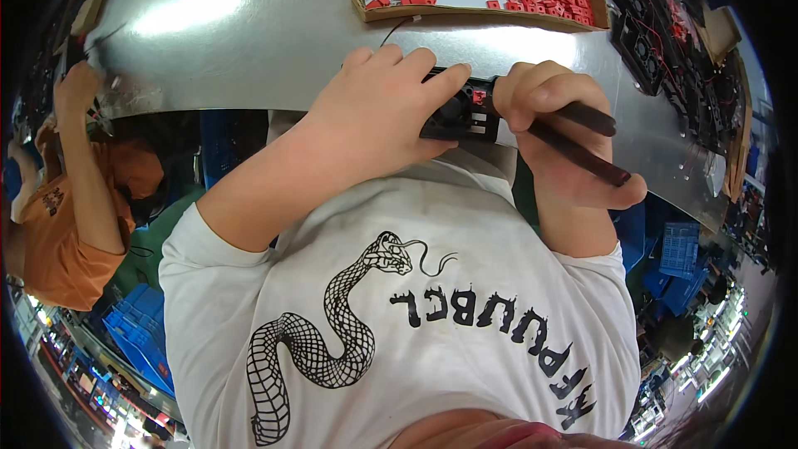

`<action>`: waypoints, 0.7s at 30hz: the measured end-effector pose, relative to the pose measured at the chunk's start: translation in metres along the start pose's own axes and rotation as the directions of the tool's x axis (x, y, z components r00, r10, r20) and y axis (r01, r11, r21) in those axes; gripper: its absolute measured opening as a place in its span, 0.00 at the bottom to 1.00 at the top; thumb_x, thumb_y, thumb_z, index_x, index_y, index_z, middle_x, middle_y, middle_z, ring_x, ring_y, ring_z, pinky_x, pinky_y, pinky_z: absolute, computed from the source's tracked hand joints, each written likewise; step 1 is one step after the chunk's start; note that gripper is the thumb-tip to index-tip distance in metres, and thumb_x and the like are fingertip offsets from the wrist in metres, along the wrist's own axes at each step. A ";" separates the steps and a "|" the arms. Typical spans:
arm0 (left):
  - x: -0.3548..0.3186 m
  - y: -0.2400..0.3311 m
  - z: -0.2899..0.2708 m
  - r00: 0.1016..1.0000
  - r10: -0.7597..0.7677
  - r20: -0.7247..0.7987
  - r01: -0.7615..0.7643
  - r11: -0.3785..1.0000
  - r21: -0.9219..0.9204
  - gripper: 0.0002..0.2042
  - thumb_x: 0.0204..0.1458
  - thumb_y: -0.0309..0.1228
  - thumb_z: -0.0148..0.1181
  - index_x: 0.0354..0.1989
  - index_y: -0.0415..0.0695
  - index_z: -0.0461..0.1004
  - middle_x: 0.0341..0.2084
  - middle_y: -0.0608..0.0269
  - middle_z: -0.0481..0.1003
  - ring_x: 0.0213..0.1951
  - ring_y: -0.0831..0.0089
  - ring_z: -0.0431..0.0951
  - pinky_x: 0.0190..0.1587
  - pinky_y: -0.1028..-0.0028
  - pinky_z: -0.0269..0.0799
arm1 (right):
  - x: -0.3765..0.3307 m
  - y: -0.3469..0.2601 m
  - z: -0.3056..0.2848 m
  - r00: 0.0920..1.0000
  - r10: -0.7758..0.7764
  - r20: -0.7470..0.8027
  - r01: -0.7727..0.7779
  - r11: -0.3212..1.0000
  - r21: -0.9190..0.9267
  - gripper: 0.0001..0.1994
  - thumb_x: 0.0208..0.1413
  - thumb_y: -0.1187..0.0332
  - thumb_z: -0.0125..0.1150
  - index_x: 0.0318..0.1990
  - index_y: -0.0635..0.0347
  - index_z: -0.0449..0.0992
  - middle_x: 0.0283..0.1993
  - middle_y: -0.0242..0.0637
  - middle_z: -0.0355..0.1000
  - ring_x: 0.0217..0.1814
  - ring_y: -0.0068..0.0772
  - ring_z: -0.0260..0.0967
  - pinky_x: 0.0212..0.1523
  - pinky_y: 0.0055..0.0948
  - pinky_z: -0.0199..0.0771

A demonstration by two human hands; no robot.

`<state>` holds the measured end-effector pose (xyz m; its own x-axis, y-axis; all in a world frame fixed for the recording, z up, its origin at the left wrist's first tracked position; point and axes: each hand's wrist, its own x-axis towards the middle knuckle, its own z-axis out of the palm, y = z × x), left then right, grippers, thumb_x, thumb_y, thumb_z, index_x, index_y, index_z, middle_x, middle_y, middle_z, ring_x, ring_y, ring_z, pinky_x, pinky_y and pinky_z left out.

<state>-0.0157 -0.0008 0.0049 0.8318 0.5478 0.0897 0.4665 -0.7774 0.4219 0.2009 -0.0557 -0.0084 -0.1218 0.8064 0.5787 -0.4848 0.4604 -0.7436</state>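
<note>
My left hand [386, 104] is closed around a black plastic fan housing [475, 129], holding it near the table's front edge. Part of a round fan shows beside my fingers, and a small red plastic piece [480, 97] sits at the housing's right end. In my right hand [561, 120] is a pair of pliers [578, 150], gripped by two dark handles that point to the lower right. The pliers' head meets the right end of the housing, close to the red piece; my fingers hide the jaws. A thin wire [399, 27] rises behind my left hand.
A shallow cardboard box [478, 18] of small red plastic parts lies beyond my hands on the metal table [249, 58]. More black fan housings [644, 41] with wires pile up at the right. A co-worker in an orange shirt [79, 224] works at the left, above blue crates [141, 328].
</note>
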 end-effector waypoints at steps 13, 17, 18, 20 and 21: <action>0.000 -0.010 -0.009 0.998 0.053 0.046 -0.052 0.998 -0.031 0.32 0.45 0.45 0.74 0.60 0.52 0.73 0.42 0.61 0.76 0.46 0.61 0.77 0.50 0.61 0.69 | 0.046 -0.008 -0.010 0.884 0.237 0.404 -0.309 0.943 0.122 0.45 0.49 0.21 0.54 0.27 0.66 0.78 0.19 0.38 0.70 0.16 0.34 0.64 0.18 0.31 0.63; 0.003 -0.016 -0.012 0.989 0.119 0.090 -0.113 0.991 -0.069 0.31 0.45 0.46 0.74 0.59 0.52 0.74 0.41 0.62 0.76 0.46 0.61 0.77 0.51 0.61 0.68 | 0.061 -0.009 -0.006 0.777 0.372 0.507 -0.471 0.879 0.078 0.47 0.51 0.20 0.49 0.27 0.68 0.80 0.21 0.40 0.73 0.15 0.36 0.65 0.19 0.32 0.66; 0.004 -0.017 -0.012 0.987 0.126 0.101 -0.119 0.991 -0.068 0.31 0.45 0.46 0.73 0.59 0.52 0.74 0.41 0.63 0.76 0.46 0.61 0.77 0.51 0.61 0.68 | 0.063 -0.009 -0.006 0.752 0.469 0.463 -0.541 0.840 0.029 0.48 0.51 0.19 0.48 0.28 0.68 0.80 0.22 0.41 0.75 0.15 0.36 0.65 0.18 0.32 0.65; 0.003 -0.013 -0.013 0.990 0.090 0.108 -0.084 0.995 -0.061 0.31 0.45 0.46 0.73 0.59 0.52 0.74 0.40 0.63 0.75 0.46 0.62 0.77 0.51 0.61 0.68 | 0.058 -0.009 -0.015 0.833 0.456 0.314 -0.509 0.853 0.111 0.50 0.47 0.16 0.44 0.33 0.68 0.79 0.26 0.39 0.74 0.20 0.31 0.64 0.24 0.28 0.65; 0.001 -0.011 -0.012 0.993 0.054 0.109 -0.048 0.997 -0.056 0.31 0.45 0.46 0.73 0.60 0.52 0.74 0.40 0.63 0.75 0.45 0.62 0.76 0.50 0.62 0.68 | 0.052 -0.011 -0.020 0.872 0.438 0.220 -0.481 0.851 0.213 0.54 0.44 0.15 0.43 0.39 0.69 0.79 0.34 0.40 0.76 0.25 0.27 0.66 0.29 0.24 0.67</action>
<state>-0.0234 0.0123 0.0109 0.8836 0.4680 0.0137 0.4083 -0.7846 0.4667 0.2173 -0.0117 0.0233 -0.5089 0.8230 0.2526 -0.5380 -0.0750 -0.8396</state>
